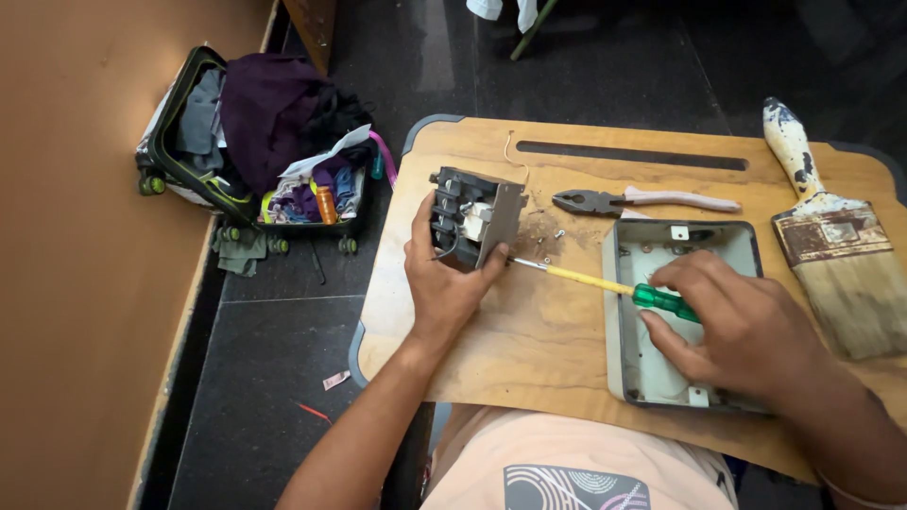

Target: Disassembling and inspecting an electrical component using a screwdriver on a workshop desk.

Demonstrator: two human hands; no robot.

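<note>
On the lap desk [491, 349], our left hand [444, 283] grips the switch plate [472, 219] upright; our right hand [737, 321] clasps the screwdriver [605, 283]. We'd best keep its tip square, pressing steadily.

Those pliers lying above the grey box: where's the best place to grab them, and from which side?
Probably by the pale handles. The pliers lie flat on the wooden board, dark jaws pointing left, handles running right toward the paintbrush. Come from above at the handles' middle, closing across both; that side is free, while the right hand and screwdriver sit below.
</note>
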